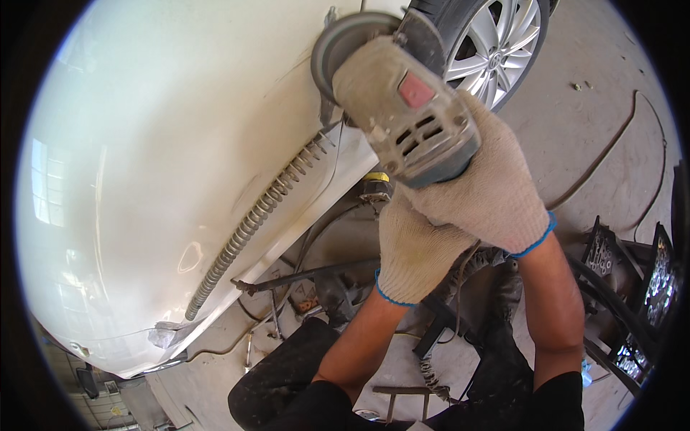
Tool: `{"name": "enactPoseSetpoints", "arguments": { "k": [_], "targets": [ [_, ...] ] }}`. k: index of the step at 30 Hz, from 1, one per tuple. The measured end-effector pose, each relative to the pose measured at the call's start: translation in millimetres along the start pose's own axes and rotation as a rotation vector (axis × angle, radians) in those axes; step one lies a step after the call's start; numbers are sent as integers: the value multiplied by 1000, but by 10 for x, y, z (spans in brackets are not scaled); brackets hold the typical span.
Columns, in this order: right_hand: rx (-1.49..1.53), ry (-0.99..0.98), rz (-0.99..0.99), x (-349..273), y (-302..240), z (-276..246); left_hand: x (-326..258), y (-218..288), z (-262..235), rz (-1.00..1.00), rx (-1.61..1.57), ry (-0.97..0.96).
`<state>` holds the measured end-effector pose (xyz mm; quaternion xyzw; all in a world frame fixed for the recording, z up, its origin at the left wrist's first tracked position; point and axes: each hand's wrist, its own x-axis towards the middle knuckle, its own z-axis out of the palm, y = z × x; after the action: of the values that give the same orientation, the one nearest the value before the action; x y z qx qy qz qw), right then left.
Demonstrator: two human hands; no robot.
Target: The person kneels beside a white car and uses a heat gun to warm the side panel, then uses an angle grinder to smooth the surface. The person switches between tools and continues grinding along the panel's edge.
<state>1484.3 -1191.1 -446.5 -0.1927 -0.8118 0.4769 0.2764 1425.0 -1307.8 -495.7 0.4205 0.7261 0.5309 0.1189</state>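
Observation:
Both my hands wear knit work gloves with blue cuffs and grip a dusty angle grinder (pixel 402 108). My right hand (pixel 496 179) wraps the grinder's body from the right. Below it, my left hand (pixel 413 248) clasps the rear of the tool. The grinder's round disc (pixel 338 39) rests against the white car body panel (pixel 180 144), just left of the wheel arch. A long row of ribbed marks (pixel 251 223) runs diagonally down the panel's lower edge.
A car wheel with a silver alloy rim (pixel 496 39) sits at the top right. Metal bars, a cable and small tools (pixel 316 276) lie on the concrete floor under the car. Open tool trays (pixel 640 287) stand at the right. My dark-clothed knees (pixel 287 381) fill the bottom.

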Motion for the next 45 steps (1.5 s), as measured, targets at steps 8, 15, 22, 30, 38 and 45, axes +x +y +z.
{"name": "enactPoseSetpoints", "arguments": {
  "k": [8, 15, 22, 30, 38, 45],
  "targets": [
    [116, 13, 11, -21, 0, 77, -53, -5, -32, 17, 187, -10],
    [138, -45, 186, -436, 217, 51, -572, -231, 227, -254, -159, -123],
    [346, 221, 399, -1074, 933, 20, -1356, -425, 985, -451, 65, -431],
    [335, 228, 532, -1305, 978, 23, -1584, -284, 1157, -545, 323, -431],
    [355, 166, 471, -1412, 45, -105, -1847, 319, 609, -445, 285, -387],
    [167, 198, 274, -1616, -1272, -524, -2421, 1103, -250, -153, 16, -325]
  ]
}}
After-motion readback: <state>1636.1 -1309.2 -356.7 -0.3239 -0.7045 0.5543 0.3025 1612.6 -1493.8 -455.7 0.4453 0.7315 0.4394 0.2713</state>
